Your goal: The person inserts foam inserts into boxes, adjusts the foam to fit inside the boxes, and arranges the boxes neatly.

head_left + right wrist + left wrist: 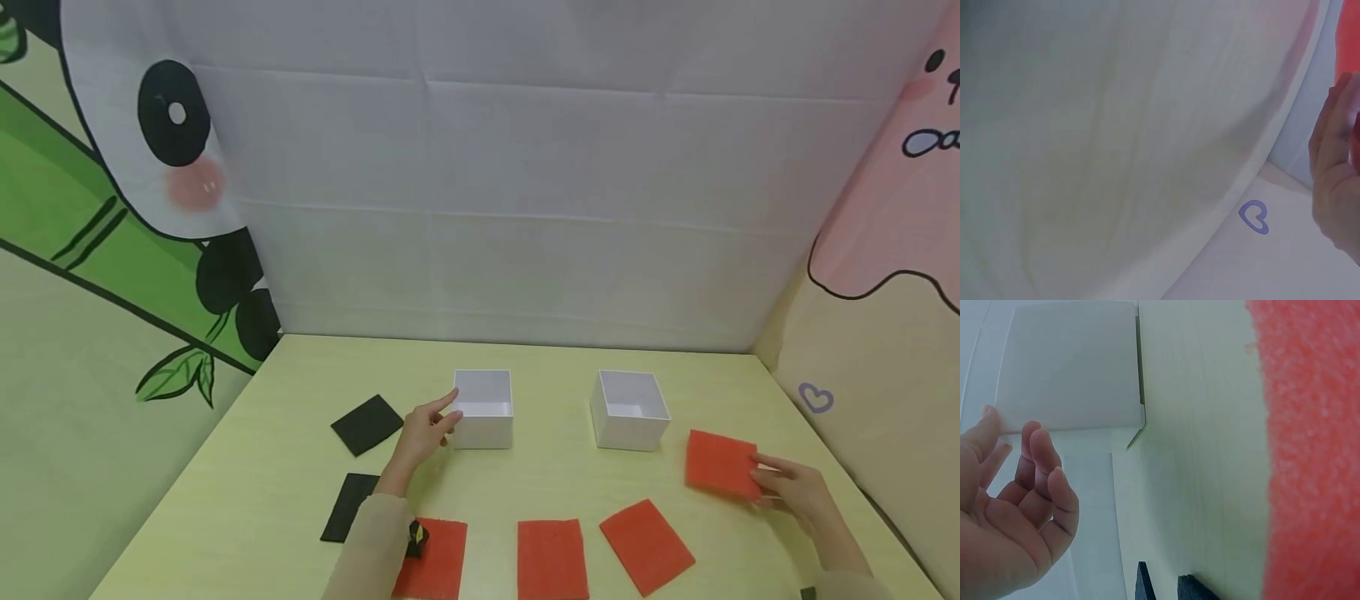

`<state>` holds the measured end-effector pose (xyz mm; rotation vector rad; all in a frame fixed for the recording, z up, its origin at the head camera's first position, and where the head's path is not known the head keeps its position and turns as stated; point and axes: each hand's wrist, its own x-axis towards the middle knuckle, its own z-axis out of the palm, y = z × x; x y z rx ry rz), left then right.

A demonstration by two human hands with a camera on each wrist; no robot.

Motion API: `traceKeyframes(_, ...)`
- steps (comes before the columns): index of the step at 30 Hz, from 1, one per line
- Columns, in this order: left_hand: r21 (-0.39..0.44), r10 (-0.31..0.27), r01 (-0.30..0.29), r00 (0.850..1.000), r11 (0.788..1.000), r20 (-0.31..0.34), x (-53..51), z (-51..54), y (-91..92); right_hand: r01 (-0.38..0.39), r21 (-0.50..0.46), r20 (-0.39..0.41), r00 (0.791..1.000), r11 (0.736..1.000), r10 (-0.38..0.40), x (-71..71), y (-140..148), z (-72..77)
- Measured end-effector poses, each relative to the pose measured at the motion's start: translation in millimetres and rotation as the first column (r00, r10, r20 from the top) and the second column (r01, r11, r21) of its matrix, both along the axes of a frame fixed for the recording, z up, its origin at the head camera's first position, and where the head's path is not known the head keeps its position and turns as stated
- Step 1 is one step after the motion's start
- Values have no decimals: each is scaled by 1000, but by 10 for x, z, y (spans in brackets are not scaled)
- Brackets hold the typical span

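Note:
My left hand [426,429] is at the left side of the left white box [483,433], index finger and thumb beside its rim. In the left wrist view, a fingertip of that hand [1016,512] meets the box's corner [1072,369]; the other fingers bend loosely, with nothing in them. On the right, my right hand [795,492] pinches a flat red pad [720,465] by its right edge, holding it above the table. Only part of this hand [1338,162] and a strip of the red pad [1349,44] show in the right wrist view.
A second open white box [632,433] stands to the right. Three red pads, including a middle one [553,560] and a tilted one [647,547], lie along the front. Black pads [367,425] lie at the left, one partly behind my sleeve. A white sheet [525,208] hangs behind.

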<state>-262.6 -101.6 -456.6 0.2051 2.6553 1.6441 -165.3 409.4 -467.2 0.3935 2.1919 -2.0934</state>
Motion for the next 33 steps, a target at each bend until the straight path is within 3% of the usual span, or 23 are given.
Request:
traceKeyframes(6,-3,0,0,1000,1000,-9,5,1,0,9,-109,-37,999,994,-13,3,-20,34)
traceKeyframes(27,-14,24,-24,999,1000,-22,25,13,39,-63,-258,-199,980,964,10,-102,-260,281)
traceKeyframes(30,-7,32,-32,999,999,-21,36,24,36,-56,-218,-209,978,974,10,-188,-189,181)
traceKeyframes(33,-4,35,-35,999,999,-20,42,29,32,-32,-178,-210,978,984,-6,-336,11,-82)
